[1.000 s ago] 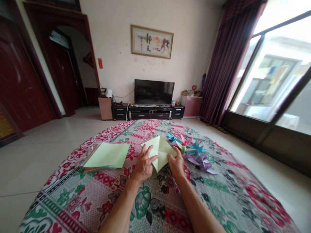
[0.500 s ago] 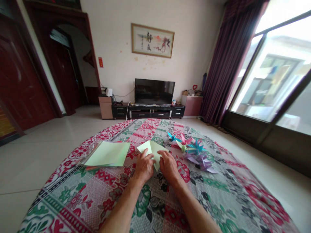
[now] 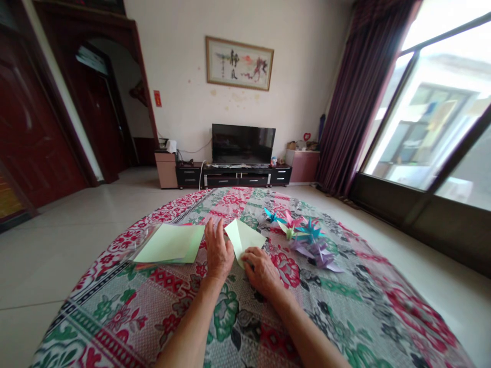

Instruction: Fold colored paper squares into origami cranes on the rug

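Note:
A pale green sheet of origami paper (image 3: 247,236), partly folded with a crease running down it, lies on the table between my hands. My left hand (image 3: 219,253) is at the paper's left edge, fingers stretched out and pointing away from me; its thumb side is close to the sheet. My right hand (image 3: 261,268) has its fingers curled over the near corner of the sheet, gripping it there. The fingertips hide that corner. To the left lies a stack of origami paper (image 3: 169,244) with light green sheets on top.
Several folded paper cranes sit to the right, among them a blue one (image 3: 273,216), a teal one (image 3: 311,231) and a purple one (image 3: 324,257). A patterned cloth (image 3: 230,312) covers the round table. Beyond it stands a television (image 3: 243,144) on a low cabinet.
My left hand has moved off the sheet to its left side, fingers now straightened. My right hand has slid down toward the near corner. The sheet has turned slightly.

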The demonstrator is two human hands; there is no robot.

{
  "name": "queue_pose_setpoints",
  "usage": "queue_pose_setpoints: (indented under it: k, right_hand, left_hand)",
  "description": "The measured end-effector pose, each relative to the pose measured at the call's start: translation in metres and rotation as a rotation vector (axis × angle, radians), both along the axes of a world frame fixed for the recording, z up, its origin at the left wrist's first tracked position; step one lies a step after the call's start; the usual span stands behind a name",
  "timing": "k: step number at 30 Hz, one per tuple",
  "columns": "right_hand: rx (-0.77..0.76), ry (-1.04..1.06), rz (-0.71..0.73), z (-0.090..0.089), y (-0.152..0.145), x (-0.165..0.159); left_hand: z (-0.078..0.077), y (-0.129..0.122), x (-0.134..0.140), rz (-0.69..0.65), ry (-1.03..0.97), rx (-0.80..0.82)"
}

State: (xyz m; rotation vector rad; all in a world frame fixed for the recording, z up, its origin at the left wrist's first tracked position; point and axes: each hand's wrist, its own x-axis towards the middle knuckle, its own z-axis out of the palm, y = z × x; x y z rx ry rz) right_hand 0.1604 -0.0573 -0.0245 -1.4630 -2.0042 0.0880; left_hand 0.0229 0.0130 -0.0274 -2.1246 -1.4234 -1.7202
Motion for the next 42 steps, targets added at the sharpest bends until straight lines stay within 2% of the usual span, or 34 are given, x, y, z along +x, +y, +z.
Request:
queue_pose_setpoints:
  k: [3,6,10,15,20,24,30,35,38,42]
  right_hand:
    - [-0.014,-0.048,0.034,0.001,0.000,0.000]
    - [-0.043,-0.084,0.054,0.002,0.000,0.001]
    - [-0.064,-0.075,0.069,0.004,0.001,0.003]
    - [-0.034,-0.026,0.035,0.003,0.004,0.007]
    - [-0.016,-0.030,0.036,0.002,0.005,0.009]
    - [-0.023,-0.026,0.028,0.000,0.006,0.010]
    - [-0.002,0.003,0.016,-0.003,0.010,0.011]
    - [0.011,0.035,0.043,-0.002,0.010,0.013]
    - [0.006,0.073,0.060,-0.002,0.010,0.014]
    - [0.002,0.129,0.065,0.000,0.010,0.016]
  left_hand:
    - [-0.006,0.010,0.000,-0.066,-0.135,-0.145]
    - [-0.013,0.025,-0.003,-0.210,-0.243,-0.346]
    - [-0.016,0.040,-0.008,-0.346,-0.249,-0.404]
    - [-0.007,0.045,-0.014,-0.382,-0.088,-0.403]
    - [0.002,0.046,-0.017,-0.402,0.176,-0.292]
    - [0.005,0.046,-0.020,-0.428,0.307,-0.337]
    - [0.011,0.041,-0.022,-0.371,0.240,-0.422]
    - [0.018,0.038,-0.011,-0.192,0.211,-0.551]
    - [0.016,0.039,-0.003,-0.093,0.261,-0.579]
    - [0.009,0.041,0.003,0.013,0.354,-0.529]
